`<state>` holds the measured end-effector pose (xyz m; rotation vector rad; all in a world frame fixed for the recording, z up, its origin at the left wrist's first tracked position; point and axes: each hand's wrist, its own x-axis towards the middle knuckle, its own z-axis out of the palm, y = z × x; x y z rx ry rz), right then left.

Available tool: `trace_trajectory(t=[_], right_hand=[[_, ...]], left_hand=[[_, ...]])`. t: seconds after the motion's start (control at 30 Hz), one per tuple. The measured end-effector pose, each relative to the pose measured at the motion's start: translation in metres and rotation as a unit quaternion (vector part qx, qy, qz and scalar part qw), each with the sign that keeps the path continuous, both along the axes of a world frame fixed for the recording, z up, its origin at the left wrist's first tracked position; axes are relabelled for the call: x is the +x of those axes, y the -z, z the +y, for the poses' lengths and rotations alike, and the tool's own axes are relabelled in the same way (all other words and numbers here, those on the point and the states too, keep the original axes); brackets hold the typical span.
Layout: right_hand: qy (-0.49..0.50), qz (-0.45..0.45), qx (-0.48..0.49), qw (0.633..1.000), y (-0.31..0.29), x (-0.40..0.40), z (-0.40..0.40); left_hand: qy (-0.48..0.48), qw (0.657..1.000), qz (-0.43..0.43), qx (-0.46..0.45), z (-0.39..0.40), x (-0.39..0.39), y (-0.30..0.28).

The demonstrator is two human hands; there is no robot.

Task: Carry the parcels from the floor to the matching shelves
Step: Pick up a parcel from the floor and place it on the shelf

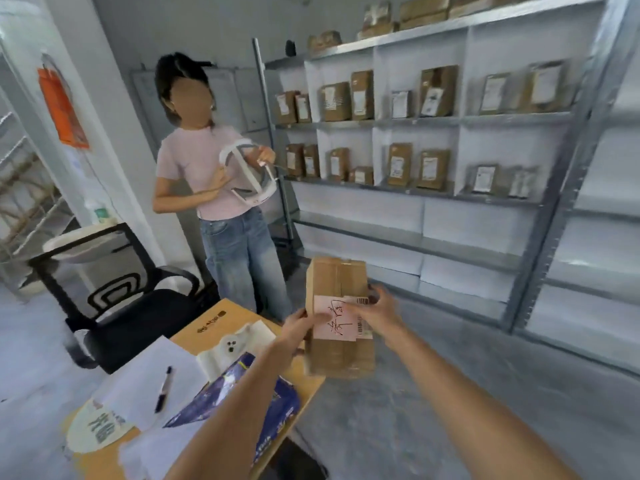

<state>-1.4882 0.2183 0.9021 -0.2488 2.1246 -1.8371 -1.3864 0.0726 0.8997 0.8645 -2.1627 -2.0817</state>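
A long brown cardboard parcel (pixel 334 278) with a pink handwritten label and a barcode sticker is held in front of me at chest height. My left hand (pixel 298 329) grips its left side and my right hand (pixel 375 311) grips its right side over the label. Ahead on the right stands a metal shelf unit (pixel 412 239) with white dividers. Several brown parcels (pixel 438 90) stand in its upper compartments; its lower levels hold nothing.
A person in a pink shirt (pixel 194 157) stands at the left of the shelves, holding a white headset. A black office chair (pixel 131 299) and a wooden table (pixel 214 322) with papers, a pen and a blue bag lie on my left. Grey floor stretches toward the shelves.
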Motion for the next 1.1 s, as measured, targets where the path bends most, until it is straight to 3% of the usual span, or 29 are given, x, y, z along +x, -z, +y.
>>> trace_trajectory(t=[0.17, 0.27, 0.33, 0.5, 0.73, 0.97, 1.1], right_hand=[[0.054, -0.044, -0.006, 0.998, 0.000, -0.074, 0.107], [0.163, -0.086, -0.073, 0.980, 0.012, -0.142, 0.211], [0.175, -0.114, -0.097, 0.973, 0.018, -0.158, 0.244], [0.159, -0.169, -0.142, 0.962, 0.031, -0.166, 0.270], [0.375, -0.140, -0.224, 0.889, 0.040, -0.257, 0.363], [0.476, -0.110, -0.219, 0.844, 0.039, -0.339, 0.414], [0.550, -0.086, -0.207, 0.805, 0.040, -0.371, 0.449]], left_hand=[[0.122, 0.992, 0.003, 0.013, 0.071, -0.095, -0.006], [0.264, 0.964, -0.012, -0.006, 0.143, -0.186, -0.009], [0.328, 0.944, -0.027, -0.028, 0.159, -0.207, -0.014], [0.318, 0.947, -0.032, -0.034, 0.174, -0.245, -0.010], [0.337, 0.942, 0.005, -0.006, 0.251, -0.419, 0.005], [0.406, 0.911, 0.069, -0.004, 0.347, -0.537, 0.010], [0.476, 0.874, 0.091, -0.036, 0.402, -0.580, 0.015]])
